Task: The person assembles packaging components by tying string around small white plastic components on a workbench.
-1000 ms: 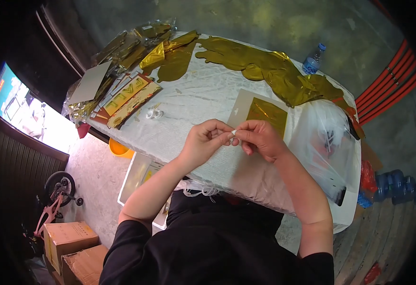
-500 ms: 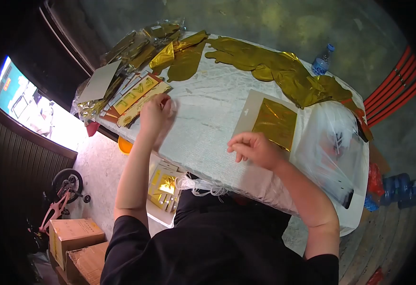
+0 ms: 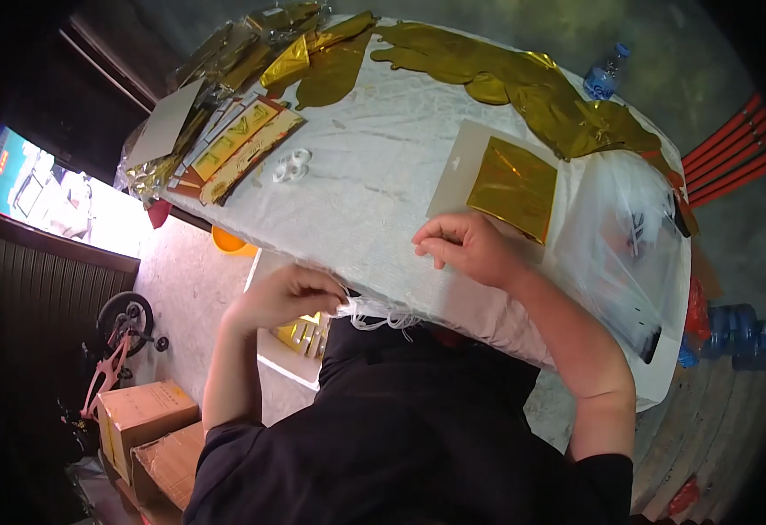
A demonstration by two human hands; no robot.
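Nearest, the dark shirt (image 3: pixel 400 429) is filling the lower view, and the left hand (image 3: pixel 287 295) is hiding part of the white box (image 3: pixel 287 369) below the table (image 3: pixel 357 206). That hand is bending its fingers together at the left end of the string (image 3: pixel 383 315); whether it is pinching a strand I cannot tell. The string is hanging at the near edge in a thin, white, loose tangle, its long axis running left to right along that edge.

The right hand (image 3: pixel 472 251) is reaching over the table, half open, fingers curling loosely, nothing showing in it; its palm is staying out of sight. Just beyond, the shiny, creased gold packet (image 3: pixel 514 190) is lying on a grey card (image 3: pixel 456 166), whose holed end is pointing left.

Rightward, a filmy bag (image 3: pixel 615 227) is blurring its contents. Farther left, clear rolls (image 3: pixel 292 165) are lying beside printed packs (image 3: pixel 238 144). Gold foil (image 3: pixel 488 74) is stretching along the far edge, near the bottle (image 3: pixel 605 77).
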